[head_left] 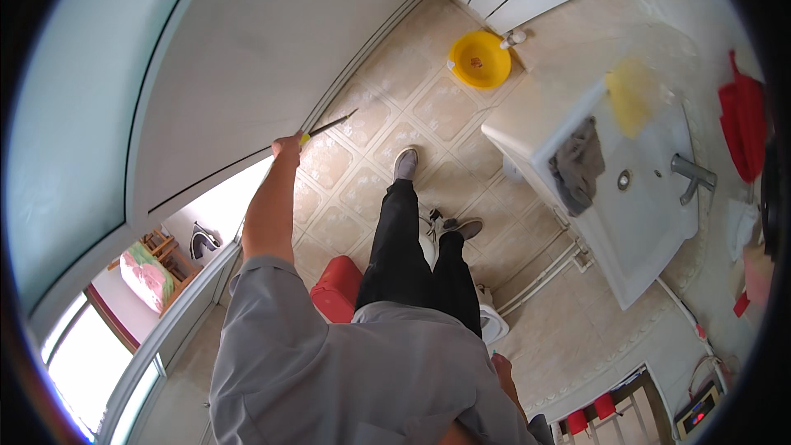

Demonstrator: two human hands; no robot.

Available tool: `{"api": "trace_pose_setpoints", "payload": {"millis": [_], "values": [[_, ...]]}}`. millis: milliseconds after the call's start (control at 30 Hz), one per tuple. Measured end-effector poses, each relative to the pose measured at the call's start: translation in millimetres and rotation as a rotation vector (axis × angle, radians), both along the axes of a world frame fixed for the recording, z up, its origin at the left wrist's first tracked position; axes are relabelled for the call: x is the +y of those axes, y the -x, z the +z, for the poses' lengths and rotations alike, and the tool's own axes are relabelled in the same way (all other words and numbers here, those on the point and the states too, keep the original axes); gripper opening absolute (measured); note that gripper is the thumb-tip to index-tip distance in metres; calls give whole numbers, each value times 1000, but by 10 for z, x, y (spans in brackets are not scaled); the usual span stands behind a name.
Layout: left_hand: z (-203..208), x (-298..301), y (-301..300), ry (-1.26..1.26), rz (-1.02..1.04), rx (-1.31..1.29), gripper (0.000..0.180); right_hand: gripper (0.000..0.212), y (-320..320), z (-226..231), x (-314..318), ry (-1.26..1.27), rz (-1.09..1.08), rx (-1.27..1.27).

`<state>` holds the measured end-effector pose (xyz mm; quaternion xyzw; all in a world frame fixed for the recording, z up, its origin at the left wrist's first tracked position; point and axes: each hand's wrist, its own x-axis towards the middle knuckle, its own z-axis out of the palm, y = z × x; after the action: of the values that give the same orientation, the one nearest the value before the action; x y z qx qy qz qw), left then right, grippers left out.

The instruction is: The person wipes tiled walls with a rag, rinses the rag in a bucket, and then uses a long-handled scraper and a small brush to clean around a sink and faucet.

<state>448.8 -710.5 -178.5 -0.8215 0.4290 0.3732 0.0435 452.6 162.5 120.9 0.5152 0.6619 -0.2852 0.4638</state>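
My left hand [287, 146] reaches forward along the edge of a grey framed door panel [272, 49]. Its fingers are closed round a slim dark tool [331, 125] with a yellow part by the fingers and a thin tip. The tip points ahead over the tiled floor; the tool's exact kind is not clear. Low at my side hangs my right hand [504, 372], partly covered by my grey shirt, so its fingers cannot be made out well. A tiny teal spot shows beside it.
A yellow basin [479, 59] lies on the floor ahead. To the right stands a white washbasin [638, 235] with a grey cloth [579, 166] and a tap [692, 175]. Near my legs are a red bin [336, 288] and a white toilet [493, 325]. A red cloth [741, 119] hangs far right.
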Motion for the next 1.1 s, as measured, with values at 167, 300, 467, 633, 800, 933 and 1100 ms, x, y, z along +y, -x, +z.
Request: {"api": "trace_pose_setpoints", "payload": {"millis": [167, 300, 467, 633, 800, 933, 1100], "values": [[-715, -719, -591, -5, -132, -301, 47, 36, 454, 148, -744, 32, 162, -90], [-734, -782, -543, -93, 16, -205, 46, 46, 737, 201, -931, -67, 94, 21], [-573, -768, -816, 187, 360, 6, 47, 45, 1129, 54, -1168, -37, 153, 59], [-469, -681, -1100, 216, 583, 140, 40, 44, 1499, -155, -1380, 8, 293, -9], [-376, -541, -1087, 157, 427, 308, 33, 45, 1563, -562, -1284, 72, 269, 39], [-304, -227, -1371, 102, 335, 282, 26, 45, 1630, -1010, -1262, 140, 287, 4], [-457, 381, -1569, -114, 482, 626, 30, 42, 1631, -1698, -1077, 194, 331, -4]]}}
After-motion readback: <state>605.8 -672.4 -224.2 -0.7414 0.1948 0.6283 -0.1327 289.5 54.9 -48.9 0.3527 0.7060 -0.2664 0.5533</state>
